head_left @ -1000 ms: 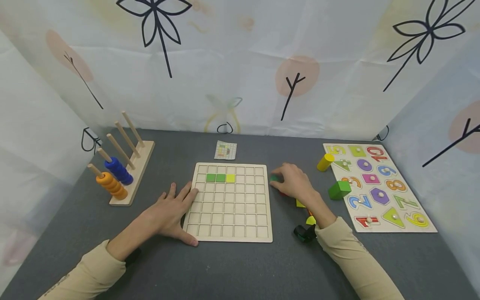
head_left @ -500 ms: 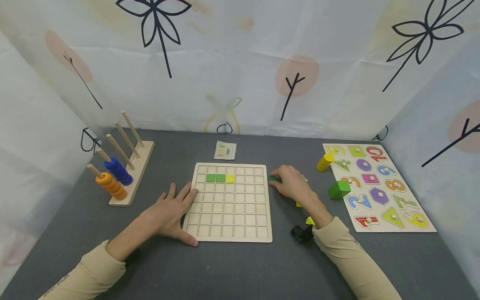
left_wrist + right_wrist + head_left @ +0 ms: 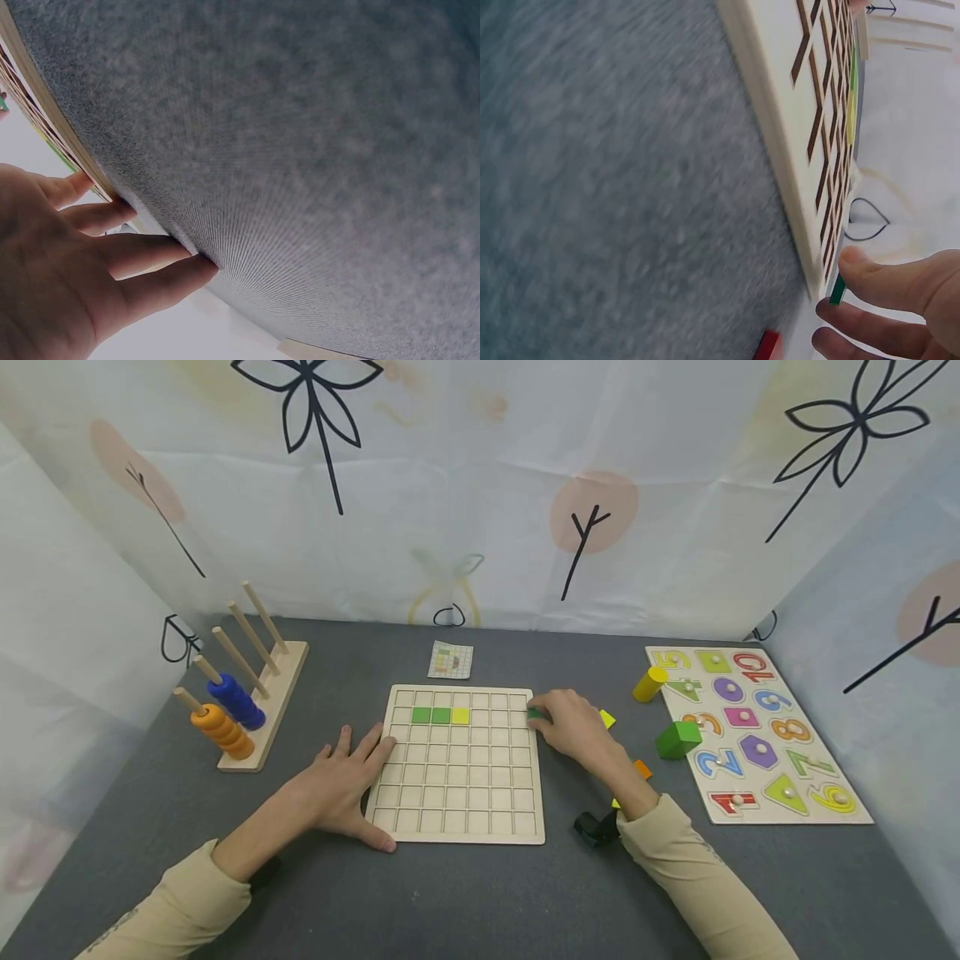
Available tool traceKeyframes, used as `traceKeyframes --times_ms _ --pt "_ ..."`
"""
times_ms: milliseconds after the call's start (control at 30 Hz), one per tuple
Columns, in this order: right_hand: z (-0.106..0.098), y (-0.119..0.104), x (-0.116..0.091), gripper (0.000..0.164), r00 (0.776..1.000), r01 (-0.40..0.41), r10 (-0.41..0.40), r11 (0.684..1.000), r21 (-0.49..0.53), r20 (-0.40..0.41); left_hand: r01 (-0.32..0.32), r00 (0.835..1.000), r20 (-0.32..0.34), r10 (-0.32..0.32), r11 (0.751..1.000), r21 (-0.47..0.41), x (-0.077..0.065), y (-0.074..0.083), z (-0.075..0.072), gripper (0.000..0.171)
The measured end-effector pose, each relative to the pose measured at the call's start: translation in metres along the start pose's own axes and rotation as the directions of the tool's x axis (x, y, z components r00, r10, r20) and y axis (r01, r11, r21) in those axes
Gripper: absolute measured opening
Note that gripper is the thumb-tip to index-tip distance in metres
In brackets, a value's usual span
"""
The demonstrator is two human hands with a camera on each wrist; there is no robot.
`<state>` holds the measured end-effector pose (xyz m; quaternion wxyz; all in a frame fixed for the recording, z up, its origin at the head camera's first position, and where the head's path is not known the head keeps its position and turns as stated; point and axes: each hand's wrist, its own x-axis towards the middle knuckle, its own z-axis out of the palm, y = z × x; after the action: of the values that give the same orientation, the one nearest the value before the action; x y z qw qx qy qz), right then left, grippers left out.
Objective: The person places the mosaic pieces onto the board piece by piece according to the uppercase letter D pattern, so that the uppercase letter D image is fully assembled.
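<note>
A pale wooden grid board (image 3: pixel 453 777) lies flat on the dark table. In its second row sit two green tiles (image 3: pixel 431 716) and, right beside them, a yellow tile (image 3: pixel 461 717). My left hand (image 3: pixel 341 785) rests with spread, straight fingers at the board's left edge, some fingertips touching it. Between thumb and fingers my right hand (image 3: pixel 576 727) pinches a green tile (image 3: pixel 838 289) at the board's upper right edge. A red piece (image 3: pixel 767 346) lies on the table near that hand in the right wrist view; in the head view the hand hides it.
Around my right forearm lie a yellow piece (image 3: pixel 607 718) and an orange piece (image 3: pixel 642 769). Farther right are a green block (image 3: pixel 678 740), a yellow cylinder (image 3: pixel 649 685) and a number puzzle board (image 3: pixel 795 777). A peg stand (image 3: pixel 288 677) with rings is left; a pattern card (image 3: pixel 451 660) lies behind the grid.
My right hand has moved left with the green tile, from beside the board to its right edge. Yellow and orange pieces behind it have come into sight. My left hand stays put.
</note>
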<state>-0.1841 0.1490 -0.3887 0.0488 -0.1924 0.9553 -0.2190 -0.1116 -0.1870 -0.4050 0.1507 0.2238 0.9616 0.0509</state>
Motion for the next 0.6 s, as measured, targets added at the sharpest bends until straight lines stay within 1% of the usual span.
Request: traceKeyframes --times_ms 233,467,600 --pt "0.003 -0.01 0.001 0.026 0.999 0.049 -0.049 0.999 0.011 -0.008 0.009 1.0 0.01 -0.009 1.0 0.004 0.0 0.001 0.0 0.143" --pt "0.008 -0.021 0.004 0.027 1.0 0.023 -0.023 1.0 0.013 0.019 0.028 0.999 0.025 -0.028 1.0 0.014 0.002 0.001 0.001 0.145" --pt "0.01 -0.027 0.006 0.025 0.999 0.035 -0.035 0.999 0.035 0.023 0.022 1.0 0.017 -0.022 1.0 0.015 0.001 0.001 0.001 0.145"
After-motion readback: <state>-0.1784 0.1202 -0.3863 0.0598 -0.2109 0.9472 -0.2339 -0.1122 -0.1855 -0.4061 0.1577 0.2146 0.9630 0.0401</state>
